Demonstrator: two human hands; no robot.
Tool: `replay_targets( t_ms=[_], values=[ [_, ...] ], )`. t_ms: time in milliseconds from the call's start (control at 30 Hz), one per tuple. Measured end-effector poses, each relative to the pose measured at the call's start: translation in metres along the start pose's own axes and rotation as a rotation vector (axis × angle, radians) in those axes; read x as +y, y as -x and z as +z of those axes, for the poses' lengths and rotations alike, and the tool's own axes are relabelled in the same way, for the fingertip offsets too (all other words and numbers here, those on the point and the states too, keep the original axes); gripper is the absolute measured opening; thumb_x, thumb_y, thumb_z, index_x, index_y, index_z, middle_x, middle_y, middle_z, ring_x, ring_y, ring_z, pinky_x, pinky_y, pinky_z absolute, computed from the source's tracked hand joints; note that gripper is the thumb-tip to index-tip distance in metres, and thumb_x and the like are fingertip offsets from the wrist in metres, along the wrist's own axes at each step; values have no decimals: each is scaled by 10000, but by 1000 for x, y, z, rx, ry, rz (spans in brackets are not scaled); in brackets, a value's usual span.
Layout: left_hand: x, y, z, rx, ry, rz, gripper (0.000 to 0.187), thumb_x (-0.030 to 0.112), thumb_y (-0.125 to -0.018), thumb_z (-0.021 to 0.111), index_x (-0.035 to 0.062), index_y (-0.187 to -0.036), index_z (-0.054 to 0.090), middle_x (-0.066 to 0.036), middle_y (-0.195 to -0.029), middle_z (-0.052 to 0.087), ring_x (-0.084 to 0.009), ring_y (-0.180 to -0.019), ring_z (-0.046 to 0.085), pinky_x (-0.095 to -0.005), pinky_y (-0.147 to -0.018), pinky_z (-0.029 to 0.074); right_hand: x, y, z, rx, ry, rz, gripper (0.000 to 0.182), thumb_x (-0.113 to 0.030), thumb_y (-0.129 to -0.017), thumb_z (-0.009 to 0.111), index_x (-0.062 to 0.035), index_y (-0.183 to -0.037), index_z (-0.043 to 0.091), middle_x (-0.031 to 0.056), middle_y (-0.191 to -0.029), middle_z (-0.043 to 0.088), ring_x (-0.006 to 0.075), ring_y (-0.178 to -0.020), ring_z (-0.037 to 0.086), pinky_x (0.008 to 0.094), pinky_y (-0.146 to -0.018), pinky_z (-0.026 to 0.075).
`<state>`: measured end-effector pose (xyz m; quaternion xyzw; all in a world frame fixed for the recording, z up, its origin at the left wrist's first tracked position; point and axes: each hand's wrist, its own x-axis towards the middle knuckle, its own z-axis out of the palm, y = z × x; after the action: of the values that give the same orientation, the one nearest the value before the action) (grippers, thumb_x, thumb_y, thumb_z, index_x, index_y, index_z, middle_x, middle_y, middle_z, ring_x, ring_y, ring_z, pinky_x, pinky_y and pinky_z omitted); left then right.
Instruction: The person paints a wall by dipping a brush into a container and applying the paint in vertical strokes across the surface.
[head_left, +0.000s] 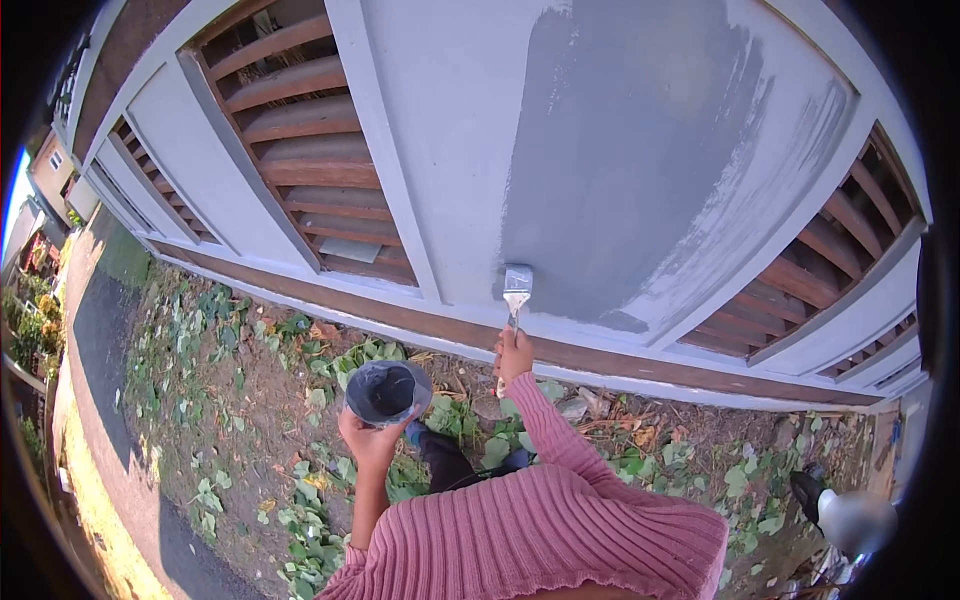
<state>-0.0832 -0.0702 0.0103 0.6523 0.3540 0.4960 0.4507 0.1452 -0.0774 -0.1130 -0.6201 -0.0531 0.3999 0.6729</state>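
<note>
My right hand (515, 354) is closed around the handle of a flat paintbrush (517, 284). Its bristles lie against the wall panel, at the lower left edge of a broad patch of grey paint (625, 150). Around the patch, the panel (450, 130) is a paler bluish white, with thin streaky strokes on the right side. Lower and to the left, my left hand (375, 432) grips a paint container (385, 392) that looks like a cut-off tub, dark inside with grey smears on its rim.
Brown louvred vents (310, 150) flank the panel, with more louvres (830, 250) on the right. A brown band (640, 365) runs along the wall's foot. Leafy plants (220, 330) cover the soil below. Another person's dark shoe (806, 495) shows at lower right. A paved path (110, 420) lies left.
</note>
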Motion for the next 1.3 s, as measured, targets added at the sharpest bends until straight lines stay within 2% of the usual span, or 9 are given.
replay_targets(
  t_ms=[133, 433, 667, 900, 1300],
  values=[
    [5, 8, 4, 25, 68, -18, 474, -13, -555, 771, -19, -983, 566, -82, -922, 623, -157, -846, 596, -287, -790, 457, -44, 18, 3, -88, -98, -42, 246, -316, -902, 423, -79, -833, 422, -16, -540, 382, 61, -319, 315, 244, -275, 237],
    [9, 12, -5, 51, 35, -34, 460, -16, -554, 770, -9, -968, 568, -69, -911, 626, -141, -832, 594, -278, -774, 455, -122, 46, 14, -233, -159, -164, 236, -327, -910, 428, -110, -820, 404, -33, -567, 357, 32, -351, 267, 201, -299, 192],
    [13, 10, -12, 98, 48, -27, 459, -11, -554, 769, -17, -967, 571, -75, -913, 625, -145, -836, 594, -282, -782, 454, -155, 60, 25, -208, -123, -307, 234, -308, -915, 417, -97, -815, 407, -28, -552, 358, 30, -335, 259, 216, -295, 179],
    [8, 8, -15, 106, 38, 41, 454, -16, -561, 759, -20, -973, 569, -78, -906, 625, -149, -832, 595, -282, -780, 455, -219, 67, 36, -295, -169, -473, 222, -286, -916, 423, -90, -812, 417, -27, -559, 362, 18, -342, 250, 205, -301, 171],
    [8, 23, -13, 144, 11, 6, 445, -22, -560, 757, -10, -960, 565, -73, -897, 625, -147, -811, 599, -282, -764, 463, -302, 72, 55, -351, -121, -724, 229, -281, -913, 428, -68, -828, 432, -20, -573, 370, 17, -362, 247, 201, -316, 172]
  ],
)
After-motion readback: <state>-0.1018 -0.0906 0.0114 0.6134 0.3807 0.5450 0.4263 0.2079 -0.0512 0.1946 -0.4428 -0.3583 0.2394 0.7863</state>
